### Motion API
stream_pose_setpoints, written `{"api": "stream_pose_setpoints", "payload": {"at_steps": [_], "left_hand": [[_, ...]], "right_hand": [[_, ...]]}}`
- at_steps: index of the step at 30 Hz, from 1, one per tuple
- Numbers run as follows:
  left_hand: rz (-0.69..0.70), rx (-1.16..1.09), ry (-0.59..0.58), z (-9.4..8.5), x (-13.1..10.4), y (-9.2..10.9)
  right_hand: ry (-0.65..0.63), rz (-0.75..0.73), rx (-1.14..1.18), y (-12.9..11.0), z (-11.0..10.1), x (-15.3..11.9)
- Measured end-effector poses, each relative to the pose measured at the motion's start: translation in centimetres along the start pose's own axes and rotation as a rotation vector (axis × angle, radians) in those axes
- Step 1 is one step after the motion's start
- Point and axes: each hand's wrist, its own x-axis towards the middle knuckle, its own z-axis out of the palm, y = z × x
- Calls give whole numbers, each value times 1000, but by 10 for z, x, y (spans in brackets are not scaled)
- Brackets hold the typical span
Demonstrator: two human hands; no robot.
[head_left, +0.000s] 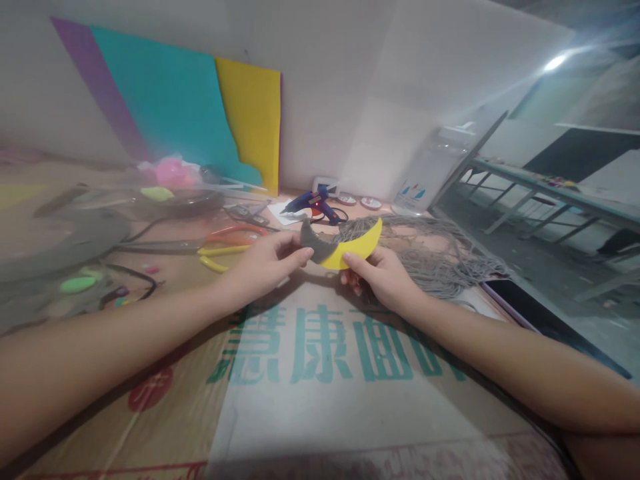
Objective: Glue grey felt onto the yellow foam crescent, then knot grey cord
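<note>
Left of centre, scissors (237, 229) with orange and yellow handles lie just beyond the left hand (267, 263), conveniently close. Left fingers: nearly closed, lightly pinching the crescent's grey end. Glue gun (317, 205) behind, nozzle over white paper (280, 215), presumably to catch drips; red light lit. Crescent (333, 257) held between both hands, above printed cardboard (325, 413), horns up. Right hand (383, 275): thumb on yellow face, remaining fingers curled behind, partly hidden; paired grip likely steadies a thin piece. Grey cord (450, 270) heaped just beyond, probably for reach. Crescent's look: left part dark grey, seemingly fibrous, wound or stuck unclear; right part flat, bright yellow, tapering to a point.
</note>
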Motion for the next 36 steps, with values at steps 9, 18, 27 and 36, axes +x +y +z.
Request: {"api": "stream_pose_setpoints", "payload": {"at_steps": [9, 18, 27, 36], "left_hand": [[124, 79, 120, 2, -2, 1], [344, 366, 25, 1, -7, 6], [332, 425, 34, 4, -10, 8], [340, 440, 12, 4, -10, 8]], "right_hand": [[-13, 43, -133, -5, 4, -3], [-9, -132, -336, 0, 6, -7], [-62, -169, -377, 0, 7, -10], [-74, -166, -358, 1, 7, -9]]}}
